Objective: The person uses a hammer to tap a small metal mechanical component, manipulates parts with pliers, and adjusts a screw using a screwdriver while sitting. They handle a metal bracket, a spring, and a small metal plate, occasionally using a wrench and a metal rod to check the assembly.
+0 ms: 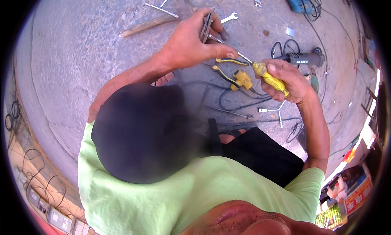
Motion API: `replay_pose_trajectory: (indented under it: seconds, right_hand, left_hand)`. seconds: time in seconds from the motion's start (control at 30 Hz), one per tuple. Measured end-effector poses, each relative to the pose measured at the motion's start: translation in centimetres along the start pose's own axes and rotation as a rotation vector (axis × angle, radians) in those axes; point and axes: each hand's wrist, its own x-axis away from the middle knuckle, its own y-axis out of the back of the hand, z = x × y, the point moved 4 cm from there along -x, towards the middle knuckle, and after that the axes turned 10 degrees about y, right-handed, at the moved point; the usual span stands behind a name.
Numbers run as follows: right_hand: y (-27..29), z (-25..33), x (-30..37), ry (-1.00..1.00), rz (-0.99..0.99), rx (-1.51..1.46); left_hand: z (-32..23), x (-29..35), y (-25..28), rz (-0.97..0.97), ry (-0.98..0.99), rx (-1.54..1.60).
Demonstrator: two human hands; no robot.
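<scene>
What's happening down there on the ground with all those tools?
A person in a light green shirt works over a concrete floor. The right hand grips a yellow-handled screwdriver, its shaft reaching toward the left hand, which holds a small dark metal part. Yellow-handled pliers, a grinder and a wrench lie around.

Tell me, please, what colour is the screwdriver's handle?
Yellow; the screwdriver handle shows best in the head view.

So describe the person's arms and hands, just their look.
Both forearms are bare, with no gloves, rings or watch visible on the left hand or right hand. The only sleeves are the short ones of a light green T-shirt, ending near the shoulders.
</scene>
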Motion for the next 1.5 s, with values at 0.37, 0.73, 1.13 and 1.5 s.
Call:
replay_pose_trajectory:
  seconds: [0.37, 0.73, 1.13, 1.5]
  right_hand:
    - [-0.7, -0.3, -0.1, 1.004, -0.343, 1.407]
    - [0.1, -1.8, -1.0, 0.069, 0.069, 0.027]
    - [-1.2, -1.2, -0.3, 0.525, -0.308, 0.909]
    - [0.1, -1.2, -0.3, 0.195, -0.081, 0.162]
  left_hand:
    - [0.0, -0.6, 0.2, -0.031, 0.091, -0.130]
    - [0.8, -1.0, 0.0, -0.025, 0.025, -0.075]
    - [0.7, -1.5, -0.1, -0.081, 0.101, -0.138]
    - [-0.1, -1.9, -0.1, -0.093, -0.049, -0.101]
